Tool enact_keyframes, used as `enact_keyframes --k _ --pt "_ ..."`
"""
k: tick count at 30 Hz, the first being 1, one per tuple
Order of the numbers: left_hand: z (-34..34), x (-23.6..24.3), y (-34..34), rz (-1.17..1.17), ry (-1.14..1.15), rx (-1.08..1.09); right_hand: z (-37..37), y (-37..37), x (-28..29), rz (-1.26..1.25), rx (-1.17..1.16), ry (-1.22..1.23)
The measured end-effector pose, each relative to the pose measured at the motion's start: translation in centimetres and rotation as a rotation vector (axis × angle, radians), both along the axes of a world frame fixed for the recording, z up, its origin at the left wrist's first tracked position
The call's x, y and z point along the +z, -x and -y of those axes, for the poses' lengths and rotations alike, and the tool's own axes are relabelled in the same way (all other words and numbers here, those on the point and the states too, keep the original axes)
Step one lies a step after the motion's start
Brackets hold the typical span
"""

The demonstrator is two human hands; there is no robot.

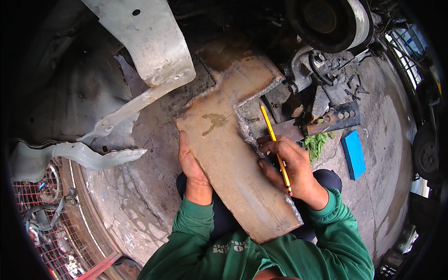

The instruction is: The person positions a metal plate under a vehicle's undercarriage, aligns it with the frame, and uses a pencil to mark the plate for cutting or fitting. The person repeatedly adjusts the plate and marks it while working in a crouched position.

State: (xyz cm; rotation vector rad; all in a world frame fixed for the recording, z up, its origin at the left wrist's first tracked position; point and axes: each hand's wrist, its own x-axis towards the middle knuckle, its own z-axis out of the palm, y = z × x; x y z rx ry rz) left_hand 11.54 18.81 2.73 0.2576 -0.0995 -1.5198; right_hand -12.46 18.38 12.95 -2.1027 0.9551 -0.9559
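Observation:
A rusty, rough-cut metal plate (238, 172) with a stepped outline lies slanted in front of me, its near end close to my chest. My left hand (193, 170) grips its left edge, thumb along the side and the other fingers hidden beneath. A yellow pencil (267, 120) sits in my right hand (296, 165), tilted with its far tip up toward the plate's notch. The fingers of that hand bend around the pencil beside the plate's jagged right edge. Whether they also touch the plate, I cannot tell.
Bent grey sheet metal (154, 51) overhangs the upper left. On the concrete floor to the right lie a blue box (353, 155), a green cloth (316, 145) and a perforated metal strip (333, 119). A red wire-mesh panel (56, 219) stands lower left. A round black part (322, 21) is overhead.

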Motion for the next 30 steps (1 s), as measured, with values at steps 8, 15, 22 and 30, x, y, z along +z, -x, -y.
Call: enact_keyframes --k 8,15,22,30 --pt "0.1 0.0 0.0 -0.014 0.012 -0.020 0.7 0.5 0.4 -0.042 -0.082 0.057" --pt "0.0 -0.1 -0.2 -0.005 -0.001 -0.017 1.9 0.6 1.8 -0.018 -0.258 0.164" --pt "0.2 0.3 0.0 0.071 -0.038 0.010 4.0 1.3 3.4 -0.175 -0.314 0.375" --pt "0.0 -0.2 -0.3 -0.067 0.013 -0.020 6.8 1.8 4.2 0.021 -0.371 0.358"
